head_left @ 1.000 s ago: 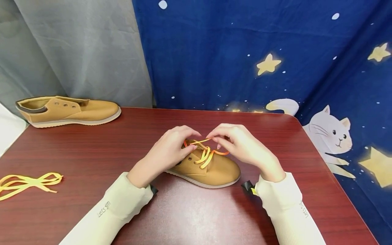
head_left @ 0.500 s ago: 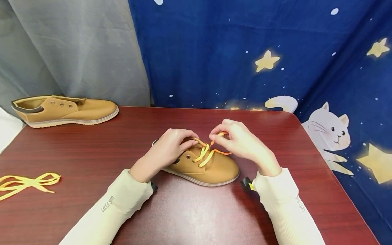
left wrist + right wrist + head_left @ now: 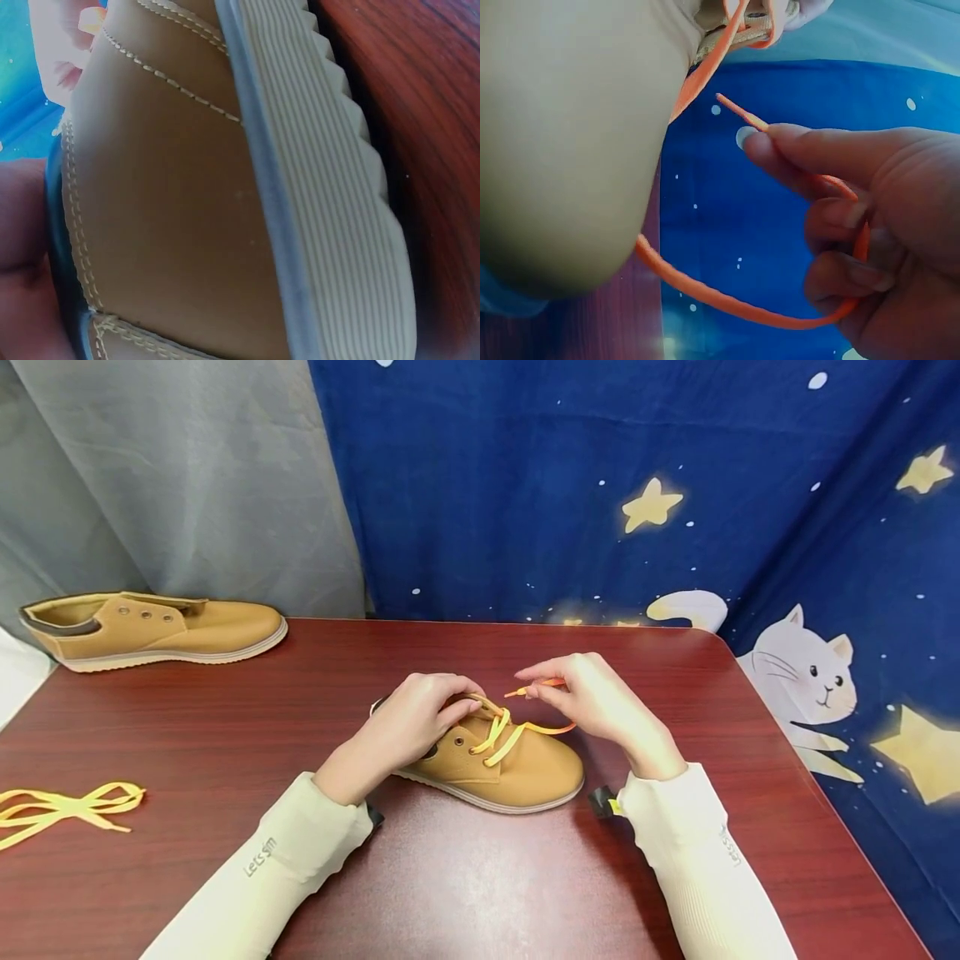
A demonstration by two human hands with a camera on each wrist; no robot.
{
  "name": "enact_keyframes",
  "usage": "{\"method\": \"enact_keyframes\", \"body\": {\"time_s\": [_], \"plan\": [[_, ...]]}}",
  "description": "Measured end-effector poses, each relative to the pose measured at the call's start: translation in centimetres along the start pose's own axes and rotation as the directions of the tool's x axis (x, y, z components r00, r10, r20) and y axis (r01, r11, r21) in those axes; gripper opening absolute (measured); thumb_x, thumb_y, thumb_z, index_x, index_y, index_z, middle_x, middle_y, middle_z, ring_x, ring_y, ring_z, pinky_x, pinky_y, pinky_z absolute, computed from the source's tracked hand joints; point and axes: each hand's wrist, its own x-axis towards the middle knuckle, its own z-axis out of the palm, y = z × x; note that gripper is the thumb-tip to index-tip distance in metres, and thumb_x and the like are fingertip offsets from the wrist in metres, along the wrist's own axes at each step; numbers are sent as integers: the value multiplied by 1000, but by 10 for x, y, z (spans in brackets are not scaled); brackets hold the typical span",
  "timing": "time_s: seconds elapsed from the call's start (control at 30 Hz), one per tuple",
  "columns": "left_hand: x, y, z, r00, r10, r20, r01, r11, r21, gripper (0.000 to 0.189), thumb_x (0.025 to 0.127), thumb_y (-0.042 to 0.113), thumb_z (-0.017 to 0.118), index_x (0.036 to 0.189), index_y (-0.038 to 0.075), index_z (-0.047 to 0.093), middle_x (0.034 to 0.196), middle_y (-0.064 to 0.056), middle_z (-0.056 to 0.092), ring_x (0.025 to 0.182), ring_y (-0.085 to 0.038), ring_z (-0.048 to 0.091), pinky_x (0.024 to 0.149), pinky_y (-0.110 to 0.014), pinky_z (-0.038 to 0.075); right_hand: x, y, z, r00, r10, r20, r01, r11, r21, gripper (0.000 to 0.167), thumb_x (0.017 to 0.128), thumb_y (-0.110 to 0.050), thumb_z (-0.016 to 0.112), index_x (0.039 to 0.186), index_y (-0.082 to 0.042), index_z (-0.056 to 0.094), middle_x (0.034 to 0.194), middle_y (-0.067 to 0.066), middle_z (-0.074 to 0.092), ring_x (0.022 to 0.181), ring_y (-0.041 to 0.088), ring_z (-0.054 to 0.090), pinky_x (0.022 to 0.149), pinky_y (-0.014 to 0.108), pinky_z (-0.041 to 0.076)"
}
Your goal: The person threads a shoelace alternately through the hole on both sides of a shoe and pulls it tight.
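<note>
A tan lace-up shoe (image 3: 536,768) rests on the table, its toe to the right. My left hand (image 3: 408,718) grips the shoe by its upper near the opening, thumb and fingers at the eyelet flap. Yellow-orange shoelace (image 3: 495,735) runs across the front eyelets, and one eyelet nearer the ankle shows bare. Above the toe, my right hand (image 3: 600,702) pinches the lace near its end, with the tip pointing left toward the shoe. In the right wrist view the lace tip (image 3: 735,109) sticks out past thumb and forefinger, while the slack (image 3: 727,304) loops round the curled fingers.
A second tan shoe (image 3: 157,631), without a lace, stands at the table's back left. A bundled yellow lace (image 3: 71,806) lies at the left. Behind the dark red table (image 3: 465,877) hang a grey curtain (image 3: 187,485) and a blue starry curtain (image 3: 510,493).
The lace end stretched between both hands a second ago; now only my right hand holds it. My left hand has moved from the lace to the shoe's upper. The lace tip has turned leftward.
</note>
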Motion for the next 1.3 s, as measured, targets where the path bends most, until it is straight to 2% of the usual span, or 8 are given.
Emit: {"method": "enact_keyframes", "body": {"time_s": [0.23, 0.4, 0.5, 0.63, 0.83, 1.0, 1.07, 1.3], "plan": [[0, -1, -1, 1000, -1, -2, 1, 1000, -6, 12, 97, 16, 67, 104, 11, 76, 96, 0, 76, 81, -13, 64, 79, -33, 53, 4, 2, 5, 1000, 27, -10, -27, 998, -57, 10, 93, -14, 72, 99, -18, 79, 95, -1, 79, 80, 14, 66, 74, 33, 51], [1, -2, -1, 1000, -3, -1, 3, 1000, -6, 12, 98, 17, 67, 104, 12, 76, 96, 1, 76, 82, -13, 64, 80, -33, 54, 9, 1, 10, 998, 58, -11, -56, 992, 110, 6, 91, -17, 75, 96, -16, 79, 92, -1, 78, 79, 14, 68, 72, 25, 53], [2, -2, -1, 1000, -2, 9, 2, 1000, -8, 13, 98, 16, 66, 104, 11, 76, 96, 1, 76, 82, -13, 64, 80, -34, 54, 10, 1, 14, 999, 32, 9, -33, 986, 164, 17, 93, -13, 72, 109, -13, 77, 96, 1, 78, 85, 16, 73, 73, 23, 53], [2, -2, -1, 1000, -1, 22, 1, 1000, -11, 13, 99, 15, 64, 104, 10, 75, 96, 0, 75, 84, -13, 64, 81, -34, 54, 10, 2, 17, 1000, -29, 4, 29, 994, 101, 24, 96, -7, 67, 118, -9, 75, 100, 6, 77, 90, 19, 72, 78, 32, 54], [1, -2, -1, 1000, -7, 28, 7, 1000, -8, 14, 99, 15, 64, 105, 10, 75, 98, -1, 74, 86, -14, 64, 83, -35, 54, 12, 1, 21, 999, -27, -21, 28, 997, 65, 16, 97, -12, 66, 106, -14, 79, 100, 1, 79, 95, 14, 72, 86, 36, 56], [1, -1, 0, 999, -15, 35, 15, 1000, -4, 13, 99, 14, 64, 106, 10, 75, 99, -1, 75, 85, -13, 64, 82, -34, 54, 13, -1, 20, 999, -32, 0, 32, 985, 169, 16, 97, -17, 68, 109, -18, 79, 100, -2, 78, 65, 12, 61, 64, 26, 50], [1, -1, 0, 999, -17, 41, 17, 1000, -1, 13, 99, 14, 64, 107, 11, 75, 99, 0, 75, 85, -13, 63, 82, -34, 53, 14, -1, 19, 999, -52, 3, 51, 981, 188, 18, 97, -18, 68, 112, -18, 78, 102, -1, 78, 61, 12, 56, 60, 24, 46], [1, 1, 1, 998, -42, 53, 42, 999, 3, 14, 100, 15, 63, 108, 11, 74, 98, 0, 74, 85, -14, 62, 82, -34, 53, 20, -4, 18, 993, -115, 27, 107, 971, 214, 29, 97, -15, 68, 126, -19, 71, 99, -5, 78, 91, 12, 74, 84, 28, 53]]}}
